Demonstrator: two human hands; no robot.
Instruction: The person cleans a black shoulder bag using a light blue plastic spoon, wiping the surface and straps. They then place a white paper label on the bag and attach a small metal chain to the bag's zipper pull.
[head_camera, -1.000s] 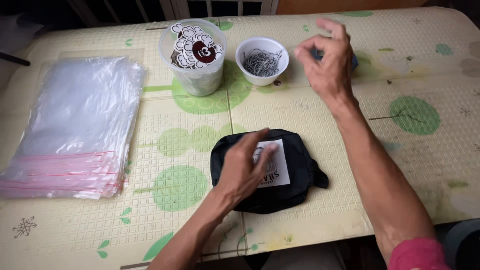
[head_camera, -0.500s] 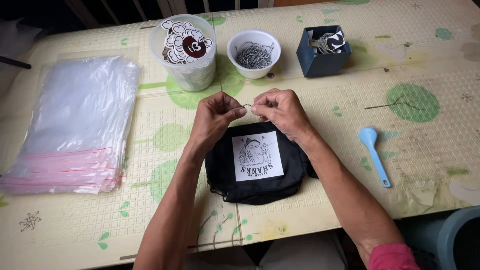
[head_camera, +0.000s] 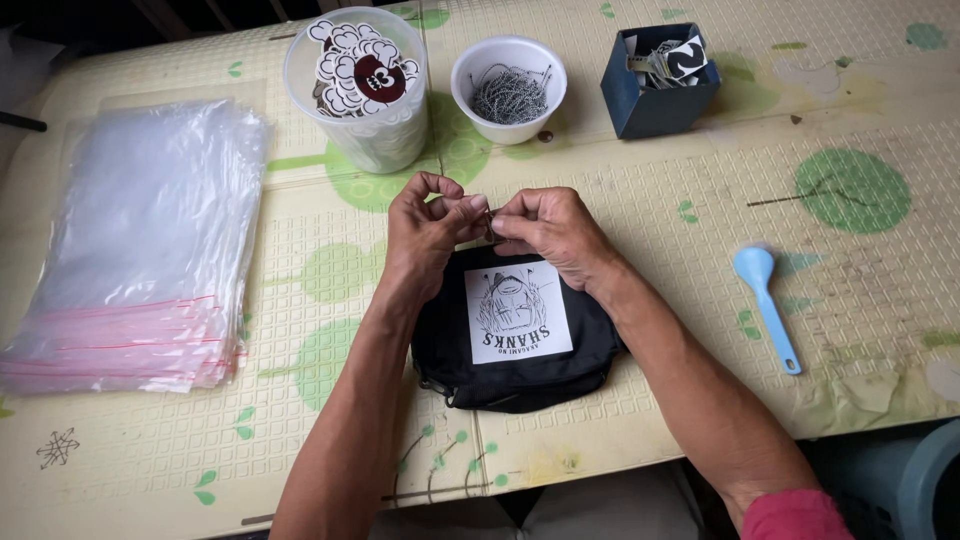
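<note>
I see a table (head_camera: 880, 300) w/ cream embossed plastic cover, green dots, stained. Landmark: black fabric pouch (head_camera: 515, 340), soft, rounded, white square print patch, lying near the front edge. Just above its top edge, left hand (head_camera: 425, 235) & right hand (head_camera: 550, 228) meet, fingertips pinched shut on a small thin metal bit, too small to tell exactly. Beyond pouch: clear tub of stickers (head_camera: 362, 90), white bowl of ball chains (head_camera: 508, 88), blue box (head_camera: 658, 82). Left of pouch: stack of zip bags (head_camera: 130, 250). Right: light-blue spoon (head_camera: 765, 300), open cover around it.
</note>
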